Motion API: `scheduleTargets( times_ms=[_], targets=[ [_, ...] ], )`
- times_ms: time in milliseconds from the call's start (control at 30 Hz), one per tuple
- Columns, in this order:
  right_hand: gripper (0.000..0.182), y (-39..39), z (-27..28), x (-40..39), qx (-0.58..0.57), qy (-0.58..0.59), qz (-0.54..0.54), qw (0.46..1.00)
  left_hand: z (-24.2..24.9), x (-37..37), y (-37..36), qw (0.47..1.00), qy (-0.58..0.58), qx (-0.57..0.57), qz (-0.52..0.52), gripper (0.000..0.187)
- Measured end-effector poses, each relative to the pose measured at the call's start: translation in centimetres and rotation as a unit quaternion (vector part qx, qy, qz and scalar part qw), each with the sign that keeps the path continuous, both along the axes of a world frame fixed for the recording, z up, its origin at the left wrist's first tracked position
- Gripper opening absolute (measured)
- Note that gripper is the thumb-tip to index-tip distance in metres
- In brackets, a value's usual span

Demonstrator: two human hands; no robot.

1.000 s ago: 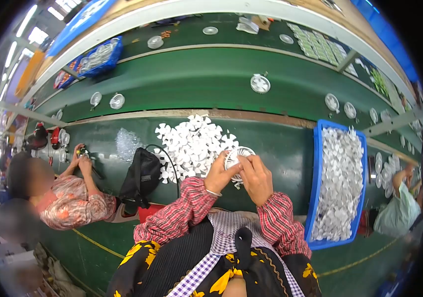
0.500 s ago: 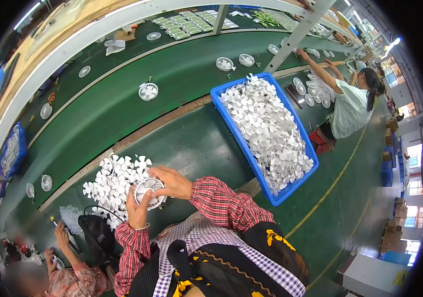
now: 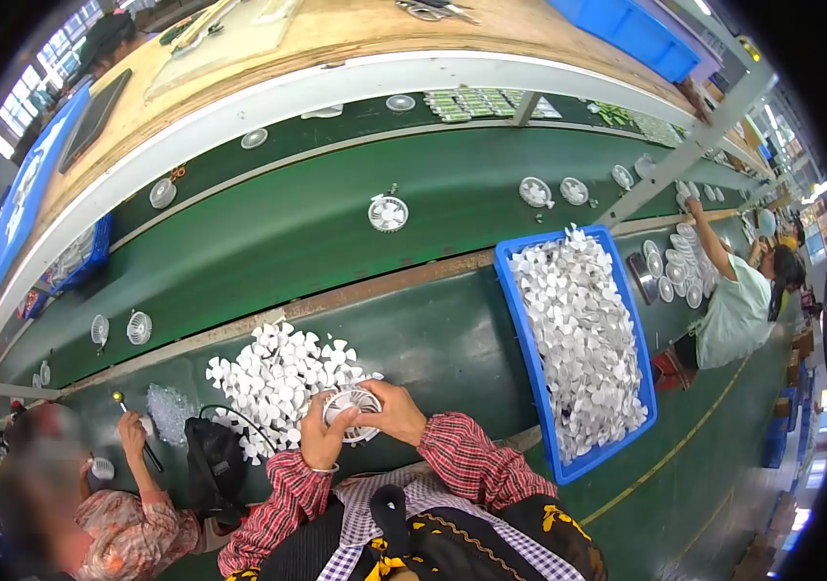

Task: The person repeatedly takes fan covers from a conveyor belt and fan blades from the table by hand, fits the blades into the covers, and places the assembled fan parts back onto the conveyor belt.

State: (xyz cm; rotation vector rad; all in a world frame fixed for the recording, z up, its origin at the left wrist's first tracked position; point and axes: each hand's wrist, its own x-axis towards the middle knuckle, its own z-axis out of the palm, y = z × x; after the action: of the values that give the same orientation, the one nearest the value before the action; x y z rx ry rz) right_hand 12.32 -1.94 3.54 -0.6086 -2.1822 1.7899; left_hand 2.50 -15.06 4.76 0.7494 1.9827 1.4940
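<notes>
A round white fan housing [image 3: 360, 400] with a ribbed rim is held between my two hands just above the bench. My left hand [image 3: 322, 434] grips its left side, thumb across the front. From the right, my right hand [image 3: 397, 412] closes on the opposite edge. Part of the housing's face is hidden by my thumbs and fingers. Directly behind and left of my hands lies a loose heap of white fan blades [image 3: 283, 378].
A blue crate [image 3: 507, 281] full of white blades stands to the right. Beyond the bench, a green conveyor belt [image 3: 268, 237] carries spaced fan housings. A co-worker [image 3: 133, 528] at left holds a screwdriver near a black bag [image 3: 212, 460]; another person [image 3: 737, 320] works at right.
My view has swung, so the bench and crate appear lower and further right. Both hands still hold the fan housing; my right hand has shifted from its top toward its right side.
</notes>
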Motion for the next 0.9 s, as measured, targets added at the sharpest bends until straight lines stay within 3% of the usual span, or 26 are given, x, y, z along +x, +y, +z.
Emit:
scheduleTargets(
  times_ms=[133, 200, 267, 367, 400, 433, 467, 500, 533, 567, 600, 633, 667, 700, 733, 767, 833, 900],
  targets=[
    [0.043, -0.1, -0.8, -0.5, -0.002, 0.015, -0.042, 0.999, 0.2, -0.5, 1.2, 1.000, 0.018, -0.025, 0.002, 0.034],
    [0.043, 0.1, -1.9, -0.9, -0.017, -0.009, -0.053, 0.998, -1.4, -0.9, 1.9, 0.999, 0.032, -0.026, 0.011, 0.034],
    [0.042, 0.7, -2.8, -1.5, -0.039, -0.034, -0.044, 0.998, -2.9, -1.9, 2.5, 0.998, -0.036, -0.054, -0.001, 0.033],
    [0.046, 2.9, -4.9, -3.9, -0.059, -0.019, -0.058, 0.996, -6.4, -5.9, 4.8, 0.998, -0.011, -0.058, -0.033, 0.044],
    [0.048, 3.5, -5.6, -4.8, -0.166, 0.019, -0.090, 0.982, -9.4, -7.8, 6.2, 0.999, -0.018, -0.041, -0.014, 0.046],
    [0.046, 4.4, -6.2, -5.6, -0.277, 0.063, -0.120, 0.951, -5.3, -9.9, 8.8, 0.993, -0.083, -0.083, -0.029, 0.049],
    [0.043, 5.2, -6.4, -5.6, -0.320, 0.048, -0.177, 0.929, -7.3, -12.8, 10.7, 0.995, -0.093, -0.031, -0.030, 0.048],
    [0.044, 6.2, -6.9, -5.5, -0.266, 0.074, -0.197, 0.941, -8.1, -15.3, 13.0, 0.998, 0.053, -0.008, 0.039, 0.042],
    [0.040, 7.2, -6.9, -5.1, -0.234, 0.050, -0.202, 0.950, -10.6, -18.8, 14.9, 0.999, -0.002, -0.012, 0.035, 0.037],
    [0.036, 8.0, -7.3, -4.4, -0.218, -0.008, -0.190, 0.957, -9.3, -20.4, 16.6, 0.955, -0.281, 0.085, 0.033, 0.038],
    [0.033, 8.5, -7.7, -3.6, -0.200, -0.060, -0.173, 0.963, -8.9, -22.6, 18.2, 0.941, -0.327, 0.086, 0.023, 0.042],
    [0.030, 8.4, -8.5, -2.7, -0.087, -0.073, -0.162, 0.980, -10.4, -24.6, 19.6, 0.945, -0.318, 0.057, 0.052, 0.049],
    [0.028, 8.0, -9.5, -2.1, 0.030, -0.081, -0.147, 0.985, -11.0, -26.0, 20.5, 0.961, -0.249, -0.046, 0.113, 0.054],
    [0.032, 7.6, -10.0, -1.4, 0.059, -0.094, -0.117, 0.987, -14.9, -29.3, 21.0, 0.983, -0.081, -0.149, 0.075, 0.057],
    [0.033, 7.1, -10.0, -1.1, 0.070, -0.116, -0.080, 0.988, -18.4, -32.0, 20.6, 0.964, 0.091, -0.246, 0.035, 0.059],
    [0.034, 6.3, -9.8, -0.9, 0.080, -0.138, -0.043, 0.986, -18.1, -32.1, 19.7, 0.973, 0.112, -0.200, 0.027, 0.056],
    [0.038, 4.8, -9.7, -0.8, 0.084, -0.152, 0.017, 0.985, -13.6, -28.9, 17.4, 0.992, -0.005, -0.084, 0.089, 0.050],
    [0.044, 3.3, -9.7, -1.0, 0.144, -0.160, 0.049, 0.975, -13.5, -27.9, 14.3, 0.990, -0.034, -0.040, 0.133, 0.043]
  ],
)
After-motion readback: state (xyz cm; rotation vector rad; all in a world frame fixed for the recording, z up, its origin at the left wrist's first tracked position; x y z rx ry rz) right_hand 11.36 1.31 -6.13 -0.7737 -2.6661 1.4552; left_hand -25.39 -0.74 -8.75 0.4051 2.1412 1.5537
